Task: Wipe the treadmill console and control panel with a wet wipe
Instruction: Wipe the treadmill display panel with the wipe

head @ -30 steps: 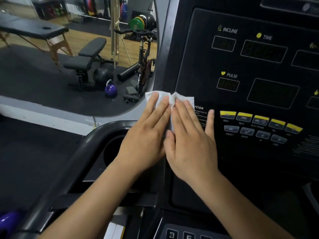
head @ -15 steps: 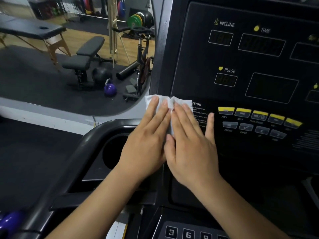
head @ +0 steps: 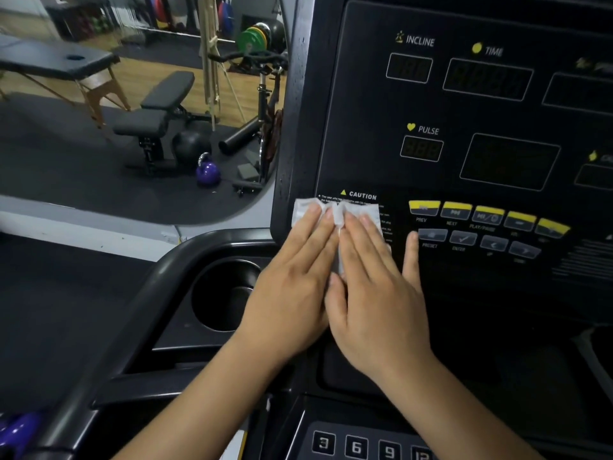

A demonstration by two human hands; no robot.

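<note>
Your left hand (head: 292, 287) and right hand (head: 374, 293) lie flat, fingers straight, pressing the wet wipe (head: 335, 212) onto the console (head: 365, 104) — sweep with even pressure, light over the buttons (head: 487, 215).

There is one view only, from a wide-angle camera on the person's head. It looks forward and down, very near the console (head: 365, 104), which fills the right half. The left hand (head: 292, 293) and right hand (head: 378, 303) lie near the middle, their arms crossing the bottom edge. At upper left it sees far to a bench (head: 159, 107).
</note>
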